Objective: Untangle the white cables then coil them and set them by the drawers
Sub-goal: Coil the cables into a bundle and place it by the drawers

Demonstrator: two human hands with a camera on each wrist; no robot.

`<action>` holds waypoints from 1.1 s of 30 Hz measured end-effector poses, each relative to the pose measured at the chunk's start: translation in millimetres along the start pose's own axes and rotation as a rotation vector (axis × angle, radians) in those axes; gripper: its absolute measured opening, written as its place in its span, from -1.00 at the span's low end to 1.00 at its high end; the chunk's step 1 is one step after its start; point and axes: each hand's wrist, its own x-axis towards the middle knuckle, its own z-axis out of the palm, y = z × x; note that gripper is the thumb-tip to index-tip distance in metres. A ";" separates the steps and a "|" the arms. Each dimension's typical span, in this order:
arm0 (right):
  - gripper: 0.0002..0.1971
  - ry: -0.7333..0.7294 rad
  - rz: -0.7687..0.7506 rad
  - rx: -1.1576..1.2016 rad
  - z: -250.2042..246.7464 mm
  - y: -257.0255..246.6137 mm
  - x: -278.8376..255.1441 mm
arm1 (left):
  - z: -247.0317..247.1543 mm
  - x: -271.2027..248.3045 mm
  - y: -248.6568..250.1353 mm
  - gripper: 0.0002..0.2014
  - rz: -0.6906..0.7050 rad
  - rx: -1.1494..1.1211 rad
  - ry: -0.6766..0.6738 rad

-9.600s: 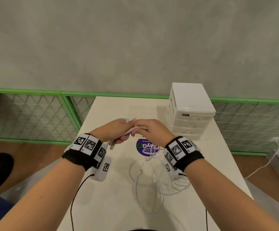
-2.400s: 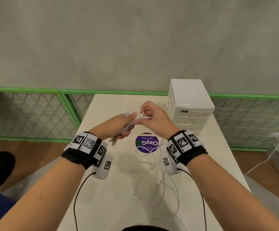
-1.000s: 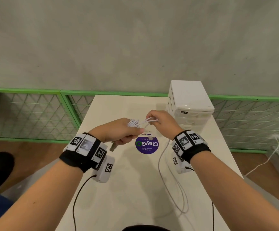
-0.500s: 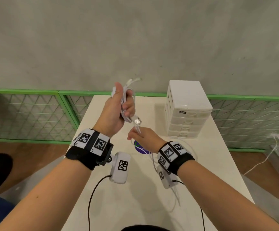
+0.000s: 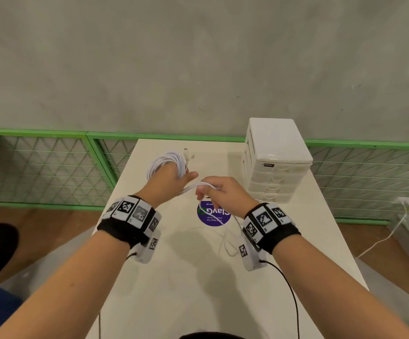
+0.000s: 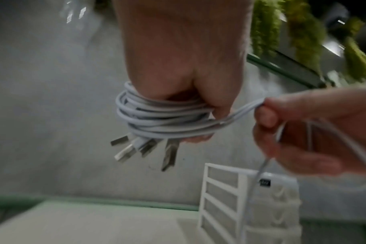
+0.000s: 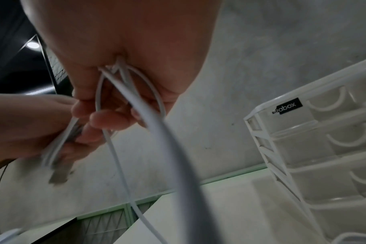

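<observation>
Head view: my left hand [image 5: 168, 178] has the white cables [image 5: 166, 161] wound round its fingers as a coil, held above the counter [image 5: 174, 277], far-left of the purple round sticker [image 5: 213, 215]. My right hand [image 5: 223, 194] pinches the strands running off the coil; the loose tails drop past the sticker onto the counter near that wrist. The white drawer unit [image 5: 275, 162] sits at the counter's far-right corner, well apart from the coil. Its drawers are all closed; contents can't tell.

Left wrist view: fingers of the left hand [image 6: 184, 66] curled into several cable [image 6: 161, 118] loops. Four metal USB plugs [image 6: 123, 151] stick out below the coil. Right hand [image 6: 303, 130] thumb and fingers nip the bundled strands beside it. Drawer unit [image 6: 249, 208] below.

Right wrist view: right hand [image 7: 125, 54] closed on strands [image 7: 136, 102] that hang down toward the counter. Left hand [image 7: 31, 125] at left, blurred. Translucent drawers [image 7: 332, 148] at right, nothing discernible inside.
</observation>
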 end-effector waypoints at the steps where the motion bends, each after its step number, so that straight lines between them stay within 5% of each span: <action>1: -0.76 0.021 -0.004 0.007 -2.6 -0.2 1.1 | 2.5 -1.9 1.1 -0.51 0.000 -0.024 -0.040; 5: -0.86 0.071 -0.013 0.040 -8.9 10.1 5.6 | -2.9 -10.1 15.3 -0.49 0.020 -0.206 -0.336; 7: -0.94 0.111 -0.026 0.005 -12.3 17.2 8.4 | -4.6 -12.6 18.6 -0.55 0.044 -0.158 -0.374; 12: -0.82 0.237 0.088 -0.529 -25.5 45.0 6.7 | -16.5 -13.5 21.4 -0.64 0.003 -0.163 -0.179; 17: -0.70 0.121 0.355 -0.687 -29.1 56.8 -1.9 | -31.2 -14.4 18.5 -0.59 -0.030 -0.208 -0.060; 20: -0.37 0.116 0.306 -0.658 -21.9 50.3 -2.4 | -30.6 -13.5 17.3 -0.61 -0.090 -0.138 -0.094; 24: -0.37 0.369 0.109 -0.619 -13.2 26.5 5.6 | -24.8 -16.2 22.5 -0.57 -0.111 -0.073 -0.104; 27: -0.27 0.268 0.129 -0.434 -10.3 11.3 10.2 | -21.0 -16.9 26.4 -0.62 -0.140 -0.158 -0.119; 31: -0.84 0.200 0.149 -0.295 -13.7 9.0 14.0 | -24.0 -20.7 27.7 -0.69 -0.140 -0.234 -0.236; 33: -0.83 0.280 0.156 -0.295 -15.5 12.1 15.7 | -25.9 -26.5 27.2 -0.69 -0.100 -0.222 -0.376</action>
